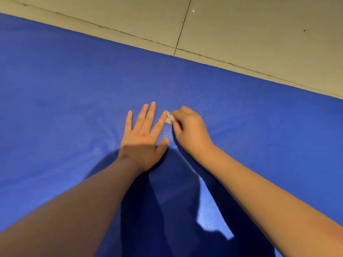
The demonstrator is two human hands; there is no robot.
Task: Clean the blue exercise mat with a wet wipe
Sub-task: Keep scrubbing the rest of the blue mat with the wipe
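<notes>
One wipe point(169, 118), blue mat point(74, 89), tiled floor point(259, 34)

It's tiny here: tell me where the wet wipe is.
Head view, centre: the wet wipe is pinched in the right hand on the blue mat, beside the left hand's index fingertip.

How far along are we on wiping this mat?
Started: the wet wipe is out, bunched small in the right hand and down on the blue mat. In hand: that spot mid-mat, left hand flat beside it. Left: probably most of the mat; no clear wiped area shows.
</notes>
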